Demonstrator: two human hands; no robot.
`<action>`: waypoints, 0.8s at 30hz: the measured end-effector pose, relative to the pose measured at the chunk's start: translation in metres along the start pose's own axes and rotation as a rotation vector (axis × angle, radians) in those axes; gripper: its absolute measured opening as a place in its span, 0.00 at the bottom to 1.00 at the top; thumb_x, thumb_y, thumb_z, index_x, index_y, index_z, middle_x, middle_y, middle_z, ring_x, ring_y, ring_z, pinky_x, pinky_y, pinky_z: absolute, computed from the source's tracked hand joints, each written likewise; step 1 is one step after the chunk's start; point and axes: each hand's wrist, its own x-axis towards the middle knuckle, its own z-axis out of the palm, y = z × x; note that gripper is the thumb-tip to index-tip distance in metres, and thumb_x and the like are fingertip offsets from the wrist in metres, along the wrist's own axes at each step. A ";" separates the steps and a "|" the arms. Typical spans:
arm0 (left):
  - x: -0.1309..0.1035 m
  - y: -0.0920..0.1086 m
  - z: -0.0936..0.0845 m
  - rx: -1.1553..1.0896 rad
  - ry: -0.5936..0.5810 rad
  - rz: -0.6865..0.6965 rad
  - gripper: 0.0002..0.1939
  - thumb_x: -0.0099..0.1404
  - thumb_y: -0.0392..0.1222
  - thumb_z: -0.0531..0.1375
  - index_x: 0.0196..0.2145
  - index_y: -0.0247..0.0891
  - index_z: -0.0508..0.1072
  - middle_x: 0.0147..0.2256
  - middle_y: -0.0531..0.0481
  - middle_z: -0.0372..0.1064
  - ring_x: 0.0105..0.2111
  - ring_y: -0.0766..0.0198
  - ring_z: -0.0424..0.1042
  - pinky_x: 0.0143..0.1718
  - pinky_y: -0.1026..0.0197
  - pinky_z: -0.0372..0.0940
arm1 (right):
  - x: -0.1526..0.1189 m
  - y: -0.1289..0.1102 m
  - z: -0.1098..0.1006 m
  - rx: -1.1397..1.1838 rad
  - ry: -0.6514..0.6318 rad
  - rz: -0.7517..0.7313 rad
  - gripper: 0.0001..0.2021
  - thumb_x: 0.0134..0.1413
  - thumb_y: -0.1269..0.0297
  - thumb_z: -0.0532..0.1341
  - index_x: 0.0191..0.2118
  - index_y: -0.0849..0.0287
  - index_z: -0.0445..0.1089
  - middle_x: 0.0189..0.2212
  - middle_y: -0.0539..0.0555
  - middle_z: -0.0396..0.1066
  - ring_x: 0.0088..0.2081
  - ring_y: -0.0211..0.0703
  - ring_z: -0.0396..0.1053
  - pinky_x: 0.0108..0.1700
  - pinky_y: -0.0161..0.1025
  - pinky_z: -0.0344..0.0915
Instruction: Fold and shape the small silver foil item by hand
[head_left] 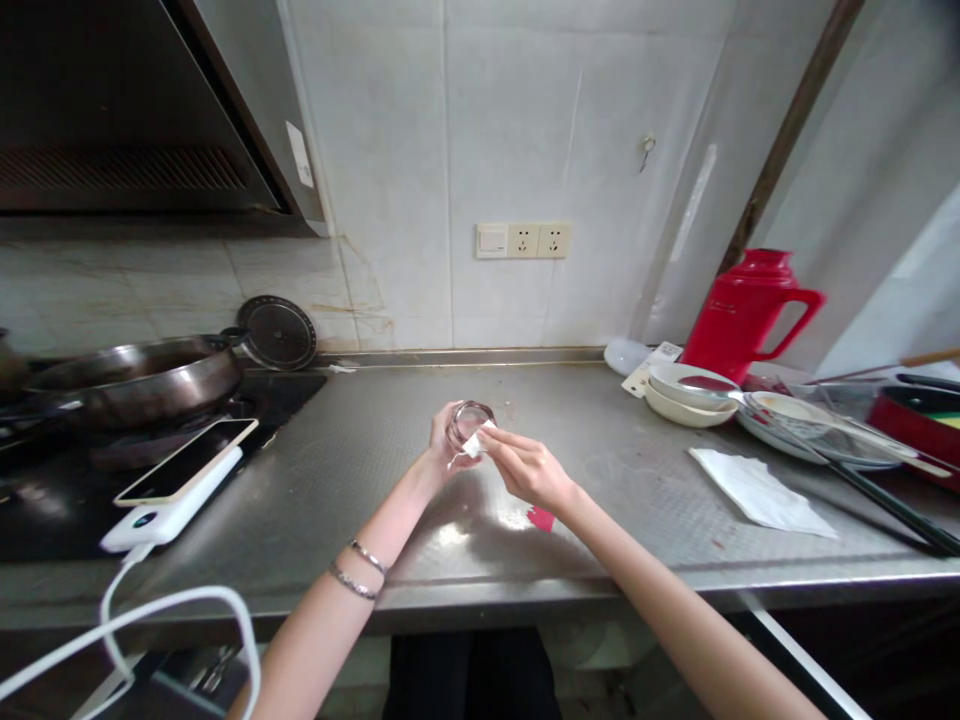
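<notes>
My left hand [441,450] grips a small clear glass [469,422], tilted with its rim facing me, above the steel counter [360,470]. My right hand [525,467] pinches a small white wad of tissue [475,444] against the side of the glass. Both hands meet over the middle of the counter. Two thin bracelets sit on my left wrist [360,570]. A small red scrap [540,518] lies on the counter just under my right wrist.
A phone on a white power bank [176,480] with a cable lies at the left by the stove and wok [135,380]. At the right are a white napkin [761,490], stacked bowls [686,395], plates, chopsticks, a red thermos jug [742,310] and a red pan.
</notes>
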 end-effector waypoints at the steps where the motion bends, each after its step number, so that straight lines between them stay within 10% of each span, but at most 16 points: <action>1: 0.001 -0.001 0.001 -0.036 -0.006 -0.034 0.24 0.57 0.61 0.52 0.32 0.35 0.71 0.20 0.48 0.67 0.18 0.65 0.63 0.17 0.65 0.56 | -0.001 0.005 -0.002 -0.011 0.002 0.008 0.20 0.59 0.78 0.50 0.57 0.63 0.59 0.46 0.63 0.73 0.53 0.48 0.68 0.49 0.42 0.73; 17: 0.008 -0.004 -0.002 -0.155 0.059 0.123 0.18 0.57 0.57 0.55 0.28 0.38 0.66 0.21 0.51 0.66 0.21 0.65 0.66 0.20 0.65 0.59 | 0.006 -0.026 0.013 0.158 0.021 0.191 0.15 0.60 0.76 0.49 0.49 0.59 0.65 0.40 0.59 0.76 0.46 0.45 0.73 0.43 0.38 0.72; 24: 0.008 0.004 -0.005 -0.023 -0.015 0.065 0.31 0.57 0.67 0.48 0.37 0.35 0.70 0.22 0.48 0.70 0.14 0.65 0.66 0.10 0.68 0.46 | 0.022 0.005 -0.005 0.305 0.327 0.812 0.12 0.58 0.60 0.55 0.31 0.61 0.71 0.21 0.51 0.71 0.24 0.38 0.69 0.26 0.31 0.63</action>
